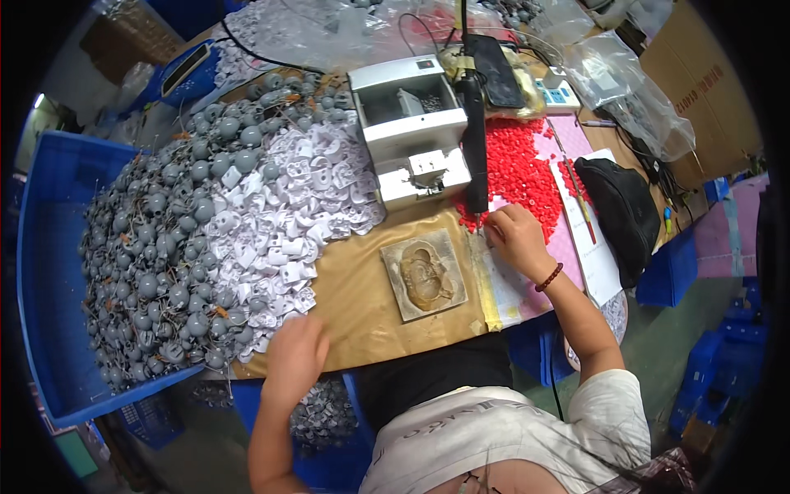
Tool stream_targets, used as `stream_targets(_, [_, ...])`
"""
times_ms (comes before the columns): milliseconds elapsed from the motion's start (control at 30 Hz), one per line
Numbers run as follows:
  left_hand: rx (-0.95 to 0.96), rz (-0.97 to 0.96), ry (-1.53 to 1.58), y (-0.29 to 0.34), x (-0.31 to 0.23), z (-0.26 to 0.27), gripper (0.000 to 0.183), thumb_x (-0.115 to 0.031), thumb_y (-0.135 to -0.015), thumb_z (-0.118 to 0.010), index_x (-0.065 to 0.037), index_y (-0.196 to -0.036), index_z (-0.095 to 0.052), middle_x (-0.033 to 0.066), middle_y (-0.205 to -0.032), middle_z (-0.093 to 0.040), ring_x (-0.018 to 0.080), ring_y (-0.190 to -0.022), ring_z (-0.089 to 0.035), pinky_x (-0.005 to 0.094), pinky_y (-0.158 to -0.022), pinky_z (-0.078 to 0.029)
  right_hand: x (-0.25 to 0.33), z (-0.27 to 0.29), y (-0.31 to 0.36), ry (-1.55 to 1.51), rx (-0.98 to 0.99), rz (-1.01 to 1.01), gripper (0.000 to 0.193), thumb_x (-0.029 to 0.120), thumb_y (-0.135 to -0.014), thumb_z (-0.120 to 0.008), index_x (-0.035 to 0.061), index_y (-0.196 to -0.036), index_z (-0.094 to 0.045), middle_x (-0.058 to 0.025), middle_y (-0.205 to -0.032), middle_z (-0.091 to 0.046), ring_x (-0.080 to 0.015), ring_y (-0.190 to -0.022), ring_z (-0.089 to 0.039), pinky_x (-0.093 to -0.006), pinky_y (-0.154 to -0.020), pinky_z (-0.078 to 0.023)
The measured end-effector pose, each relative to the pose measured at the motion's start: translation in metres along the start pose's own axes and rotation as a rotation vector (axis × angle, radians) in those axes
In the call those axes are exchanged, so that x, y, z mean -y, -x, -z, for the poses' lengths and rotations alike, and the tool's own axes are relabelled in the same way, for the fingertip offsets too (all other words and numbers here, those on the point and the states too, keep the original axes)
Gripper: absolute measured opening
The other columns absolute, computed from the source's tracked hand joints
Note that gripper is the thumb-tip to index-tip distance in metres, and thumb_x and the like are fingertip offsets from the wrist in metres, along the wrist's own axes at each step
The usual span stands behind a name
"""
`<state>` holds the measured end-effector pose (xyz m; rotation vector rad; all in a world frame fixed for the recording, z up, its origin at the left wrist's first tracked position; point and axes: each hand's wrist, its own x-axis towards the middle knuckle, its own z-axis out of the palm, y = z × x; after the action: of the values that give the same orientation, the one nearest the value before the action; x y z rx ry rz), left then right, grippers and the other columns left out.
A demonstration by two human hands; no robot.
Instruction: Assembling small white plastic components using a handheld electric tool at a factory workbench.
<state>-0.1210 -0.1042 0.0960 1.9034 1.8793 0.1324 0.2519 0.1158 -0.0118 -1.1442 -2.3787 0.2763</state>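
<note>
My right hand (520,243) is at the near edge of a heap of small red plastic pieces (527,165), by the lower end of an upright black electric screwdriver (476,148). Its fingers are curled together, and whatever they pinch is hidden. Near the table's front edge, my left hand (298,352) is beside a pile of white plastic parts (284,198). Its fingertips are blurred and partly hidden. Between my hands, a square fixture block (424,276) with a rounded hollow lies on the brown table cover (354,288).
A white screw feeder machine (411,132) stands behind the block. Grey round parts with wires (156,247) spill from a blue bin (58,272) on the left. To the right are a black pouch (621,214), a red-handled thin tool (588,226) and a cardboard box (708,90).
</note>
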Motion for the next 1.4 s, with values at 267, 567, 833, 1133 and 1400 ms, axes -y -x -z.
stream_targets(267, [-0.572, -0.047, -0.288, -0.152, -0.012, -0.030, 0.028, -0.012, -0.077, -0.074, -0.007, -0.103, -0.065, 0.0097, -0.102, -0.058, 0.0312, -0.101, -0.052, 0.0444, -0.083, -0.044, -0.005, -0.011, -0.002, 0.112, 0.011, 0.050, 0.013, 0.008, -0.076, -0.070, 0.0069, -0.087, -0.063, -0.0095, -0.081, -0.059, -0.0296, -0.080, -0.058, -0.0417, -0.071, -0.047])
stream_targets(567, [-0.608, -0.160, -0.192, -0.126, -0.010, -0.058, 0.021, -0.004, -0.077, -0.067, -0.008, -0.097, -0.065, 0.0070, -0.093, -0.059, 0.0285, -0.093, -0.056, 0.0408, -0.077, -0.045, 0.003, 0.009, -0.003, -0.224, 0.019, -0.129, 0.016, 0.000, -0.079, -0.068, 0.0024, -0.095, -0.063, -0.0101, -0.085, -0.057, -0.0237, -0.073, -0.058, -0.0350, -0.064, -0.048])
stream_targets(833, [-0.534, -0.109, -0.219, -0.131, -0.007, -0.069, 0.023, -0.003, -0.080, -0.067, -0.008, -0.102, -0.065, 0.0110, -0.099, -0.060, 0.0303, -0.094, -0.057, 0.0397, -0.078, -0.047, 0.021, 0.014, -0.005, -0.738, 0.035, -0.256, 0.015, -0.002, -0.092, -0.061, -0.0011, -0.106, -0.065, -0.0067, -0.095, -0.063, -0.0125, -0.080, -0.063, -0.0255, -0.072, -0.052])
stream_targets(1133, [-0.512, -0.371, 0.345, -0.109, -0.060, -0.056, 0.017, -0.002, -0.078, -0.074, -0.005, -0.092, -0.067, 0.0085, -0.099, -0.065, 0.0293, -0.096, -0.062, 0.0377, -0.081, -0.052, 0.036, 0.035, -0.007, -0.833, 0.071, -0.141, 0.021, -0.003, -0.090, -0.063, -0.0003, -0.109, -0.071, -0.0075, -0.098, -0.065, -0.0130, -0.085, -0.062, -0.0268, -0.074, -0.050])
stream_targets(1400, [-0.319, -0.255, 0.358, -0.123, -0.084, -0.081, 0.041, -0.003, -0.075, -0.075, -0.008, -0.113, -0.062, 0.0118, -0.115, -0.055, 0.0338, -0.113, -0.050, 0.0433, -0.095, -0.045, 0.078, 0.002, -0.015, -0.596, 0.092, 0.236, 0.018, 0.003, -0.080, -0.077, 0.0048, -0.093, -0.065, -0.0060, -0.089, -0.064, -0.0214, -0.084, -0.061, -0.0327, -0.074, -0.049])
